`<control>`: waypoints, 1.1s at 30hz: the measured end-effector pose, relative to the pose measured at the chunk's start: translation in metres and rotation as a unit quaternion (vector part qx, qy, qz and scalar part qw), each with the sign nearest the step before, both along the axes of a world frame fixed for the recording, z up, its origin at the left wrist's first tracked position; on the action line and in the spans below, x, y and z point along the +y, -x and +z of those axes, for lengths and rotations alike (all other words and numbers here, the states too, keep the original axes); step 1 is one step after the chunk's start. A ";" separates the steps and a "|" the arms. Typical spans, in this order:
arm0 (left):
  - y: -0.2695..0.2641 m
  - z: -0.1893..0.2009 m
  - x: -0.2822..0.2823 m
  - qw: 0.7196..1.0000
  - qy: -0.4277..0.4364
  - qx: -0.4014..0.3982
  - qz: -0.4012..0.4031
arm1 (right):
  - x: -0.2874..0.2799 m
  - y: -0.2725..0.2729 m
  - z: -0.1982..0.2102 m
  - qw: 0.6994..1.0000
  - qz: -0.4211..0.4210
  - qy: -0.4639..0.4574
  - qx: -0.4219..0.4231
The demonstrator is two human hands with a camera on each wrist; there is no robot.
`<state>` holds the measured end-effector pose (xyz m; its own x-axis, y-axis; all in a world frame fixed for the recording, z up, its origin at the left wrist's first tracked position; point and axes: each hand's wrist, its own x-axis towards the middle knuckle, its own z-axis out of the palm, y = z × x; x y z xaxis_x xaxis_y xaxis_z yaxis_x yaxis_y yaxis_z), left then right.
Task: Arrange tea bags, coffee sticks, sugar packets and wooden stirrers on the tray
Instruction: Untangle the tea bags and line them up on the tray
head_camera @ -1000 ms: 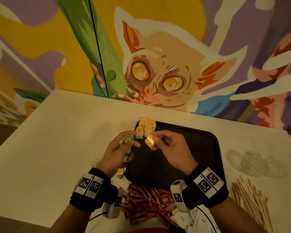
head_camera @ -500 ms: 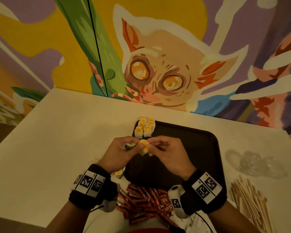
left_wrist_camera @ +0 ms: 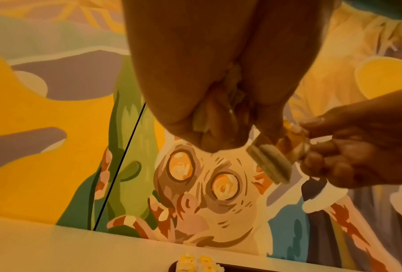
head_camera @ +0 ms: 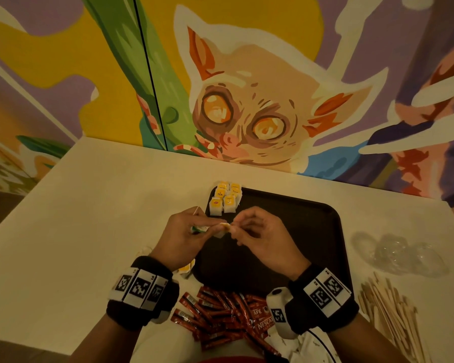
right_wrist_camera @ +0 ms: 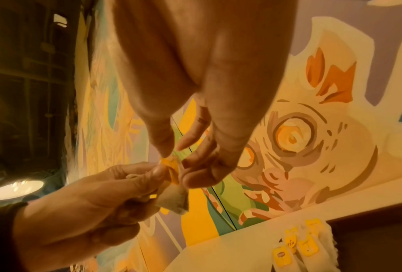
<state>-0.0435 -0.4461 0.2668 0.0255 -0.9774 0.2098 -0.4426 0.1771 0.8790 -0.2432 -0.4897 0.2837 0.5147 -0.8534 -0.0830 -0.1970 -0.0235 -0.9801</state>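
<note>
Both hands meet above the left part of the black tray (head_camera: 304,231). Between them hangs one tea bag (head_camera: 222,230) with a yellow tag. My left hand (head_camera: 210,226) pinches it from the left, and my right hand (head_camera: 235,226) pinches the yellow tag (right_wrist_camera: 171,167). The bag's pouch (right_wrist_camera: 174,197) dangles below the fingers, also seen edge-on as the pouch (left_wrist_camera: 269,163) in the left wrist view. A green-labelled packet (head_camera: 199,228) is tucked in my left palm. Several yellow-tagged tea bags (head_camera: 224,199) lie in rows at the tray's far left corner.
Red coffee sticks (head_camera: 220,318) lie heaped on the table in front of the tray. Wooden stirrers (head_camera: 388,318) are piled at the right, with crumpled clear plastic (head_camera: 399,252) behind them. A yellow-tagged bag (head_camera: 185,268) lies by my left wrist. A painted wall stands behind the table.
The hands have come together: the right hand brought its yellow-tagged tea bag to the left hand's fingers. The left hand turned, so its green label is mostly hidden.
</note>
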 end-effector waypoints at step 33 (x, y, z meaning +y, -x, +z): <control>-0.003 0.002 0.000 0.986 0.103 -0.132 0.002 | 0.000 0.006 0.003 0.995 0.005 -0.042 0.086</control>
